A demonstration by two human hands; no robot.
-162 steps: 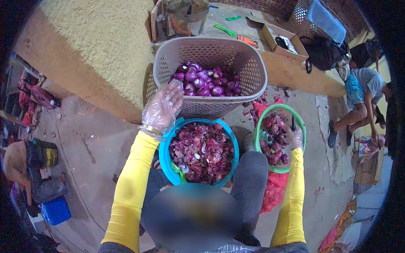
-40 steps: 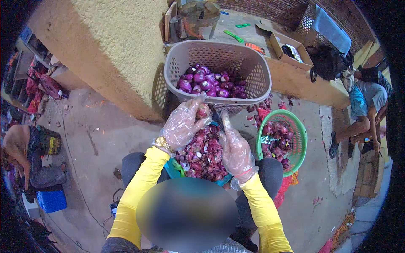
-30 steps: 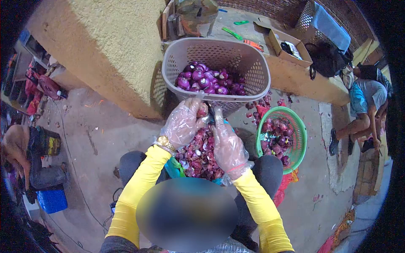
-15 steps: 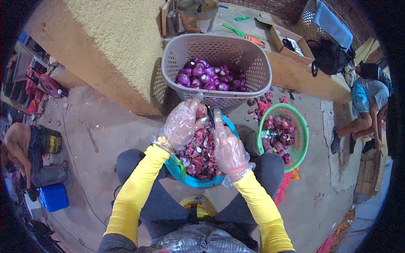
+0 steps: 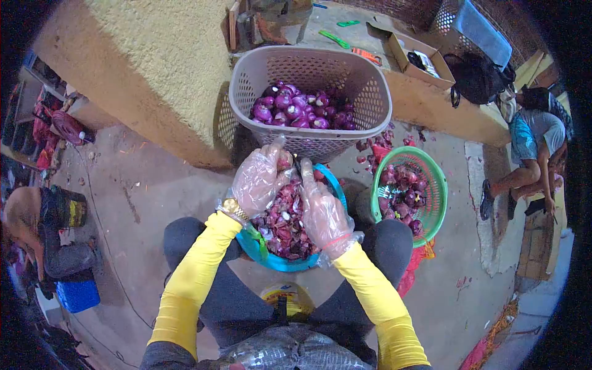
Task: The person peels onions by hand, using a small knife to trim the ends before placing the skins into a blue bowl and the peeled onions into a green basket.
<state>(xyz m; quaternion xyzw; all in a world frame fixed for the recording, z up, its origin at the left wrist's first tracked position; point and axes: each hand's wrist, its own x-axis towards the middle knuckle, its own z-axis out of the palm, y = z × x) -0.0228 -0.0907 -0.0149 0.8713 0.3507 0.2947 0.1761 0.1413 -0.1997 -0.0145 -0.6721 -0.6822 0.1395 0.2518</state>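
Peeling: small red onion [image 5: 283, 163] pinched above the far rim of the blue bowl [image 5: 277, 264], just short of the tan basket.
Left hand [image 5: 258, 180]: gloved, fingers curled tight around the onion, cupping it from the left.
Right hand [image 5: 320, 209]: gloved, closed on a dark knife [image 5: 298, 166], forefinger stretched along it toward the onion.
Handling: light, firm, round; likely slick under loose plastic gloves, dry skin brittle and flaky. Best held across the middle, root and tip left free for the blade.
Blue bowl: between the knees, heaped with purple skins [image 5: 285, 225].
Green basket [image 5: 431, 213]: right of the bowl, holding unpeeled onions.
Tan basket [image 5: 370, 117]: just beyond the bowl, peeled onions [image 5: 296, 111] piled inside.
Farther off: cardboard box [image 5: 410, 52] behind the tan basket; another person [image 5: 530, 148] crouched far right.
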